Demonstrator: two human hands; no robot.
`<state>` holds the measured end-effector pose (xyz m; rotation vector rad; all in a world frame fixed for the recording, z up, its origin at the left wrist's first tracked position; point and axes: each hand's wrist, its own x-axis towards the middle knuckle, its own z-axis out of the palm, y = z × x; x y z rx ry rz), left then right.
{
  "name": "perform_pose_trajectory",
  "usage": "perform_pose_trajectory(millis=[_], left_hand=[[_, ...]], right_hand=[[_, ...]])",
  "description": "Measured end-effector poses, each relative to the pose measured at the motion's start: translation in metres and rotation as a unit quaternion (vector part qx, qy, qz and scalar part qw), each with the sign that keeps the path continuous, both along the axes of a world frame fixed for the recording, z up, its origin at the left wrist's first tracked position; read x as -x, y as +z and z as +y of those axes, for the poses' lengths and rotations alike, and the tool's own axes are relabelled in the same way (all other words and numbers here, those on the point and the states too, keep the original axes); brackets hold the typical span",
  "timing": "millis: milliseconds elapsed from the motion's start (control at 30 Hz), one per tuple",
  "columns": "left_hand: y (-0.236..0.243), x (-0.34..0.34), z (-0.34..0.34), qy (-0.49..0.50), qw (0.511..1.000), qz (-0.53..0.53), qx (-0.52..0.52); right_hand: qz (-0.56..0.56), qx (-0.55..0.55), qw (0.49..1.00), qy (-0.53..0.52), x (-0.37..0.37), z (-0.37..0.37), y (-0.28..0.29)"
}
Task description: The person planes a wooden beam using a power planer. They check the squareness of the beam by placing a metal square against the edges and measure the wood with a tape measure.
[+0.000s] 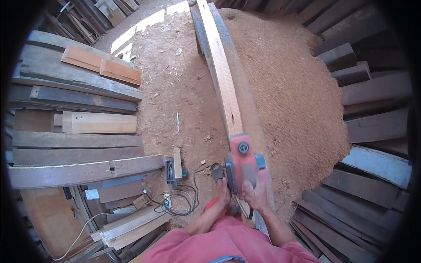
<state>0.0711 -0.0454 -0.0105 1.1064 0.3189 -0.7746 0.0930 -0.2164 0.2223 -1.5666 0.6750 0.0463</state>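
A red and dark grey electric hand planer (244,163) sits on the near part of a long, pale wooden beam (220,61). My right hand (256,195) is wrapped round the planer's rear handle. Just left of the tool, my left hand (222,193) has its fingers stretched forward and holds nothing that I can see; whether it touches the planer's side is unclear. The beam rests on a long, worn bench (249,94) running away from me. A dark cord (250,214) hangs behind the planer, partly hidden by my hands.
Shavings (298,118) are heaped right of the bench. On the left floor, another power tool (170,171) has a small wood strip (177,162) across it, near a coiled cable (186,201). Stacked boards (79,140) line the left; more timber (377,94) lines the right.
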Motion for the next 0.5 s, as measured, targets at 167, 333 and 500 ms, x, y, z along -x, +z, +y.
perform_pose_trajectory(millis=[167, 333, 500], left_hand=[[0.014, -0.08, -0.037, -0.002, 1.0, -0.021, -0.017], [0.05, -0.132, -0.079, -0.062, 0.973, -0.16, -0.155], [0.085, -0.136, -0.094, -0.146, 0.873, -0.302, -0.355]], right_hand=[[-0.058, 0.065, 0.996, -0.018, -0.14, -0.04, -0.002], [-0.042, 0.079, 0.996, -0.024, -0.279, -0.08, 0.02], [-0.008, 0.155, 0.988, -0.009, -0.405, -0.122, 0.029]])
